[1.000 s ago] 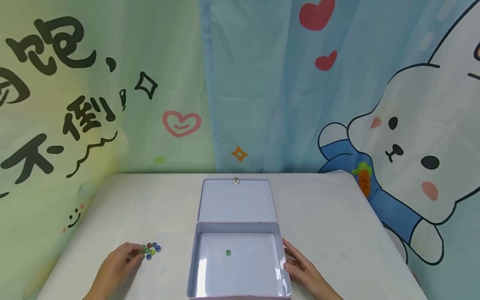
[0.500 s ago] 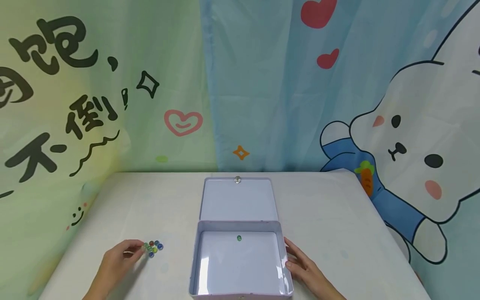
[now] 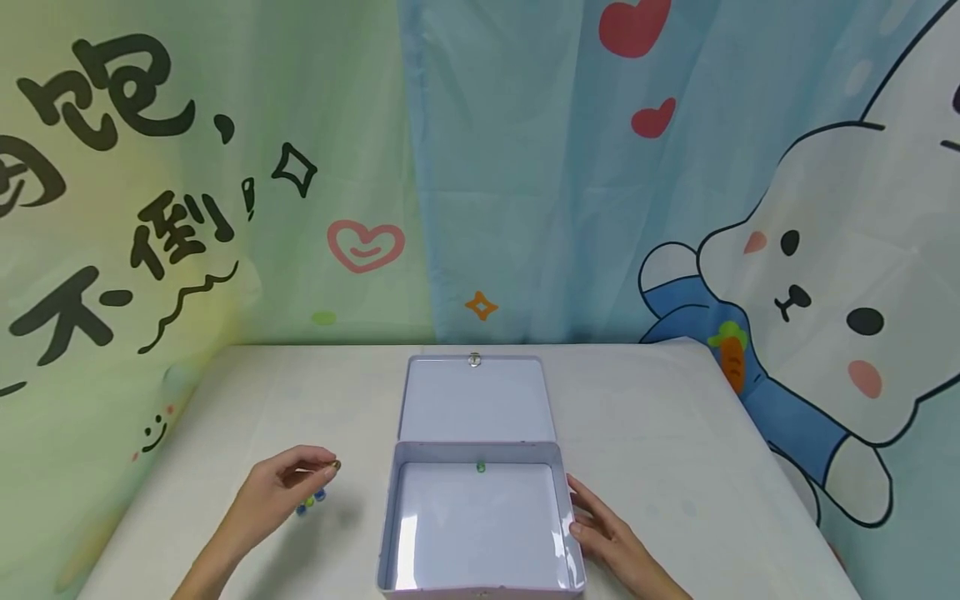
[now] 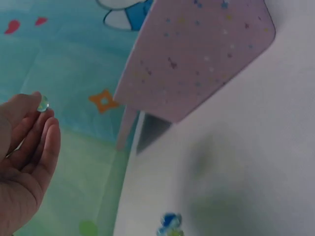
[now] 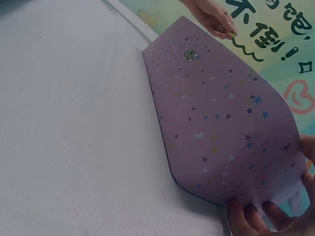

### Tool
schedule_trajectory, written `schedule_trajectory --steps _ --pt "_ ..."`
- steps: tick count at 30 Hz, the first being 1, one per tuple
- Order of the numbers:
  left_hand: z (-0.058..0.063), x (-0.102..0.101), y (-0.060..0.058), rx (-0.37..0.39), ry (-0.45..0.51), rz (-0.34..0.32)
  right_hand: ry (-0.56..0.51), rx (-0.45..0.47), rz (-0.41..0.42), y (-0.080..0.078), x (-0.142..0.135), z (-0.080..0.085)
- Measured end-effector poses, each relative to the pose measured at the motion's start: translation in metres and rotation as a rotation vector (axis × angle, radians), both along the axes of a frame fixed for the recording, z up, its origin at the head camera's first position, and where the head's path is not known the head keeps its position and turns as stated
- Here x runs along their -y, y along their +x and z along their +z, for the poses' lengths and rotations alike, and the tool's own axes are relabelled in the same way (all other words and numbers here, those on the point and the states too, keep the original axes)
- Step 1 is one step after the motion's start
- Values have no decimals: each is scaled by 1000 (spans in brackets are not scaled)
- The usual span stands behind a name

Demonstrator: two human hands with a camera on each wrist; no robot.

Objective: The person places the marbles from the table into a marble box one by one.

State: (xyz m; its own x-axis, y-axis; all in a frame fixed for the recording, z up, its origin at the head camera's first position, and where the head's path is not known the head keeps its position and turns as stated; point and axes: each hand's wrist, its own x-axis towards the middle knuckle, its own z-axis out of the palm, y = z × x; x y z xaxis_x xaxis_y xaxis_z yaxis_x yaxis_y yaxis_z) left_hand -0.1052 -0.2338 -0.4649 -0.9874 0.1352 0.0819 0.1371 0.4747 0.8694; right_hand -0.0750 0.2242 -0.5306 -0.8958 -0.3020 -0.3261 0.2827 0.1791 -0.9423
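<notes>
My left hand (image 3: pixel 281 487) is raised above the table, left of a metal box (image 3: pixel 386 521). It pinches a small glass marble (image 4: pixel 43 103) between thumb and fingertips. Below and partly behind that hand lie several blue and yellow-green marbles (image 3: pixel 309 502); the hand hides part of the pile. Inside the box a green marble (image 3: pixel 481 467) sits near the back wall. My right hand (image 3: pixel 618 542) rests against the box's right side. In the right wrist view, the right hand's fingers (image 5: pixel 241 219) touch the outside of the star-patterned pink wall, near a corner.
The box lid (image 3: pixel 476 400) lies folded back behind the box, with a round metal catch (image 3: pixel 474 360) at its far edge. A white cloth (image 3: pixel 660 417) covers the table. A printed curtain (image 3: pixel 495 167) hangs behind it.
My left hand has lifted off the pile and moved right and up with a marble. The green marble in the box has rolled toward the back wall. My right hand stays against the box.
</notes>
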Motion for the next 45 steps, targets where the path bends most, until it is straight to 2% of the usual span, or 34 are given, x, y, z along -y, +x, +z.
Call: schedule_trajectory --steps 5,8,19,26,32,35,38,45 --pt "9 -20 -14 -71 24 -186 9 1 -4 -1 0 1" --pt "13 -33 -21 -81 20 -280 6 -7 6 0 0 1" --pt "28 -85 -50 -61 -41 -625 8 -1 10 0 0 1" --pt "36 -133 -71 -24 -125 -792 15 15 -4 0 1 0" --pt "24 -179 -87 -75 -276 -959 3 -14 18 -1 -1 0" --pt "17 -198 -92 -104 -316 -1027 3 -11 18 -1 -1 1" --pt "7 -213 -97 -97 -333 -1049 -3 -20 34 -2 -2 1" --pt "-16 -235 -95 31 -348 -1062 -13 -45 73 -1 -3 3"
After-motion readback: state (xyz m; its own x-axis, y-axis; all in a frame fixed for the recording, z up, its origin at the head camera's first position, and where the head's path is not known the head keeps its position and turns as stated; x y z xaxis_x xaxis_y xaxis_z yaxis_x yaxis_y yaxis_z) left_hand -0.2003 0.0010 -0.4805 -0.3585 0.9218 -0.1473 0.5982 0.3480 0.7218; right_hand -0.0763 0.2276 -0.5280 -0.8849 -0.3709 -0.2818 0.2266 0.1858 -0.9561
